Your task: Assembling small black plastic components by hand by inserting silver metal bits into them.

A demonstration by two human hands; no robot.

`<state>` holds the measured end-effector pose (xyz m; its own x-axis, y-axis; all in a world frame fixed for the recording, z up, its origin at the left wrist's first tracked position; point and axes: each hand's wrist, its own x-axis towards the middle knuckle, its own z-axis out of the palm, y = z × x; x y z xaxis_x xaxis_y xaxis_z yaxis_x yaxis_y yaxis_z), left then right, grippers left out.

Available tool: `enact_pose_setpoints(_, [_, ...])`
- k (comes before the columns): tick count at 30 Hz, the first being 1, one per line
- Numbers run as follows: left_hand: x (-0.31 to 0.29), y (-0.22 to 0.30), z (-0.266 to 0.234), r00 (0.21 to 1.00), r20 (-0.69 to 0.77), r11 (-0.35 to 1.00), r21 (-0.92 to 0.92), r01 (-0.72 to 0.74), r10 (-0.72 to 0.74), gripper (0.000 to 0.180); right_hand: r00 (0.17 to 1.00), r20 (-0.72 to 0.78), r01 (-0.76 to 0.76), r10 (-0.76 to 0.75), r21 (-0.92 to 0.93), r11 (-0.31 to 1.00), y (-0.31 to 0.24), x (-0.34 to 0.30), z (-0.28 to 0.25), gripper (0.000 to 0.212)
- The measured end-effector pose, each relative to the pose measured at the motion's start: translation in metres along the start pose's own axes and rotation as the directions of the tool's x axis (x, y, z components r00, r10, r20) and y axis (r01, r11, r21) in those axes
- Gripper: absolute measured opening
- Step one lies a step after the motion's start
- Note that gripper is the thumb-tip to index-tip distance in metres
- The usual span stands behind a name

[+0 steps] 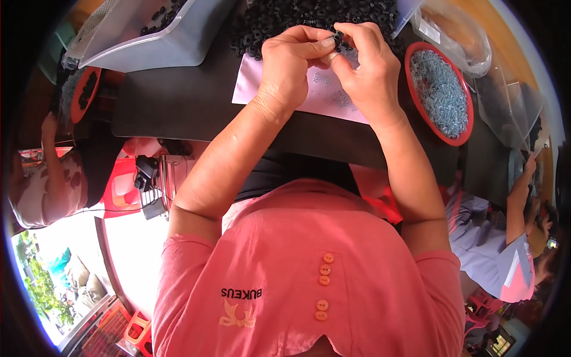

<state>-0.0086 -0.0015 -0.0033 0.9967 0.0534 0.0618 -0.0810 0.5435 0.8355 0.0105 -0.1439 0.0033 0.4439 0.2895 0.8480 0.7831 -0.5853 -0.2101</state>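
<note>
My left hand (288, 62) and my right hand (372, 71) meet over a pink sheet (250, 83) on the dark table. Their thumbs and forefingers pinch a small black plastic part (338, 39) between them. The fingers partly cover it, so its exact kind does not show. Beneath the hands, tiny pale bluish pieces (342, 98) lie scattered on the sheet. Just beyond, a large heap of similar black parts (267, 27) covers the far side of the table. To the right of my right hand stands a red oval basin (470, 116) full of small silvery-blue pieces.
A grey plastic bin (178, 50) holding black parts stands at the far left. Clear plastic bags (455, 35) lie at the far right. Other people (56, 184) sit at both sides. The table's near edge (196, 138) runs in front of my body.
</note>
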Motion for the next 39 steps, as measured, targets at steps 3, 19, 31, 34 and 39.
enact_pose_setpoints(3, [0.0,0.003,0.002,0.999,0.019,0.996,0.071,0.047,-0.048,0.009,1.0,-0.01,0.028,-0.029,-0.067,0.997,0.004,-0.001,-0.002,0.033])
enact_pose_setpoints(19, [-0.016,0.029,0.008,0.987,-0.006,0.976,0.145,-0.16,0.163,0.009,1.0,0.016,-0.001,-0.003,0.214,0.977,-0.014,0.001,-0.001,0.045])
enact_pose_setpoints(31, [0.023,0.15,-0.035,0.419,0.588,-0.334,0.776,-0.536,0.692,0.012,0.703,0.142,-0.648,0.697,0.533,0.545,0.051,-0.003,-0.041,0.018])
enact_pose_setpoints(34, [-0.001,0.101,-0.031,0.649,0.529,-0.089,0.807,-0.583,0.547,0.009,0.682,0.182,-0.672,0.708,0.539,0.508,0.03,0.002,-0.051,0.018])
enact_pose_setpoints(39, [0.018,0.032,-0.029,0.778,0.577,0.1,0.784,-0.613,0.251,0.011,0.854,0.197,-0.517,0.482,0.437,0.736,0.031,-0.002,-0.052,0.018])
